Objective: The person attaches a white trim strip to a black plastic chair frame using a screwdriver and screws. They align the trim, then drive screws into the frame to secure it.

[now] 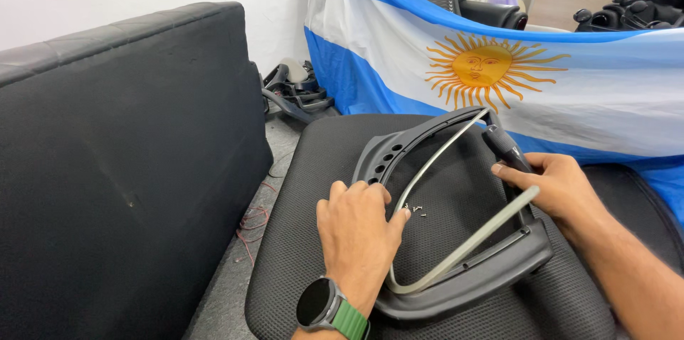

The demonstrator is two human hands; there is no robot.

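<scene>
A: What sits off to the left of your left hand?

B: A big black sofa back (pixel 121 162), well apart from your hand, with thin red wires (pixel 251 222) on the floor between it and the black mesh seat cushion (pixel 313 169).

A: And your left hand itself?

B: Your left hand (pixel 358 229) lies palm down with the fingers curled together, pressing on the left rim of the dark grey plastic frame (pixel 456 286), which rests flat on the cushion. A watch with a green strap (pixel 329 308) is on that wrist. Just right of your thumb, a few small screws (pixel 415 209) lie on the mesh inside the frame.

A: What runs between your hands?

B: A pale grey trim strip (pixel 456 251) loops inside the frame, from the top edge down round the near corner and up toward your other hand.

A: The right one?

B: Your right hand (pixel 559 187) is closed around a black-handled tool (pixel 507 147), thumb touching the strip's end. Beyond it hangs a blue and white flag with a yellow sun (pixel 491 65).
</scene>
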